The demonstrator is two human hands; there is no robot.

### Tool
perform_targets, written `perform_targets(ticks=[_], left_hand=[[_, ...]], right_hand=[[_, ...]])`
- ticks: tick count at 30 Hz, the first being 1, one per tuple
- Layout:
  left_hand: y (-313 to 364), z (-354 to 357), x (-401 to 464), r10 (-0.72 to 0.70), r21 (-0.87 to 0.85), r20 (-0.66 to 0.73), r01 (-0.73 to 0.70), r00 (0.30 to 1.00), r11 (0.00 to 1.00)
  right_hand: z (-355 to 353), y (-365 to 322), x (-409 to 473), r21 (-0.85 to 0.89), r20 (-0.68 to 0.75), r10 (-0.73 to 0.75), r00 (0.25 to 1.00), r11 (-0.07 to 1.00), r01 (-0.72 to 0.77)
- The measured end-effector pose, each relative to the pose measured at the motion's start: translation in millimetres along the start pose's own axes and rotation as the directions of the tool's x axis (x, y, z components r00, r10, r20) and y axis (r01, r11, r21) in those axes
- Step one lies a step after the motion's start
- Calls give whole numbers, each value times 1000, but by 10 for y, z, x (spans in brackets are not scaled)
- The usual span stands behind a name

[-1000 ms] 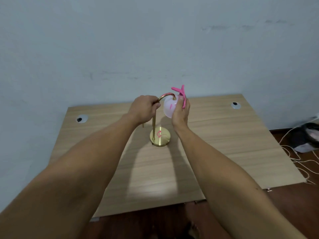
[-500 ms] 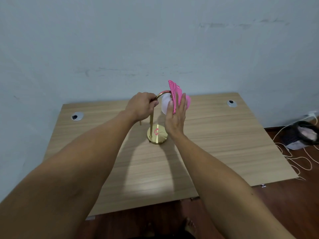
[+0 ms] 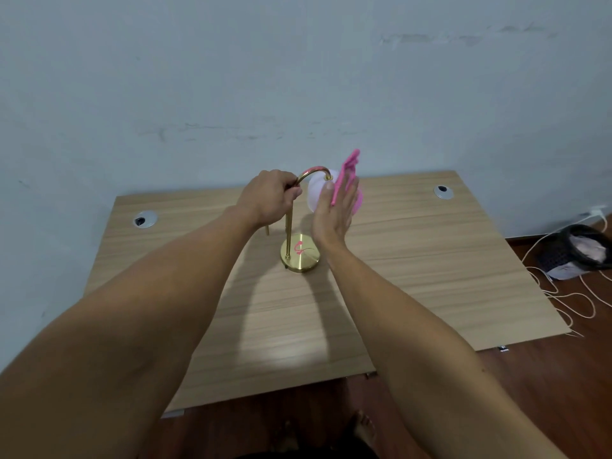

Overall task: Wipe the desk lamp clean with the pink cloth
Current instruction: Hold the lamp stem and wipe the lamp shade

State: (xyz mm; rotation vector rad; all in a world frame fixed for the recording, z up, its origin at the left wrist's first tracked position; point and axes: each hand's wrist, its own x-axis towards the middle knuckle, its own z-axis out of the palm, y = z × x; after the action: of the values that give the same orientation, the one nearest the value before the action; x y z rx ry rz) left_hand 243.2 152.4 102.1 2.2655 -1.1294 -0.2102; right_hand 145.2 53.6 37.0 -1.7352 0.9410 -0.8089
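Note:
A brass desk lamp stands near the middle of the wooden desk [image 3: 414, 260], with a round gold base [image 3: 300, 253], a thin upright stem and a curved neck carrying a white globe shade [image 3: 314, 195]. My left hand [image 3: 270, 197] is closed around the top of the stem where the neck bends. My right hand [image 3: 334, 210] lies flat against the shade's right side with the pink cloth [image 3: 347, 170] pressed between palm and shade. A corner of the cloth sticks up above my fingers. Most of the shade is hidden behind my right hand.
Two round cable grommets sit in the desk, one at the left [image 3: 144, 220] and one at the right [image 3: 442, 191]. A dark mesh bin [image 3: 576, 253] and loose white cables [image 3: 569, 293] lie on the wooden floor at the right. A pale wall runs behind the desk.
My right hand has opened flat and slid around the shade with the cloth, whose free end now stands higher. My left hand keeps its grip on the lamp neck.

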Motion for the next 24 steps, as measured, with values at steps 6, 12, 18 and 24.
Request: perform_targets(ticks=[6,12,18,24], left_hand=[[14,12,-5,16,-19,0,-16,1000,1000],[7,3,16,-13,-30,19,14,1000,999],[10,-7,23,-41,-38,42,43,998,998],[3,-3,23,-34,-36,29,35,999,999]], right_hand=[[7,244,-63,-96,14,-130,991,987,131],[72,47,-51,155,-56,152,987,978,-141],[50,282,407,384,65,357,932,853,-353],[-98,-11,-38,-122,106,-100,989,986,113]])
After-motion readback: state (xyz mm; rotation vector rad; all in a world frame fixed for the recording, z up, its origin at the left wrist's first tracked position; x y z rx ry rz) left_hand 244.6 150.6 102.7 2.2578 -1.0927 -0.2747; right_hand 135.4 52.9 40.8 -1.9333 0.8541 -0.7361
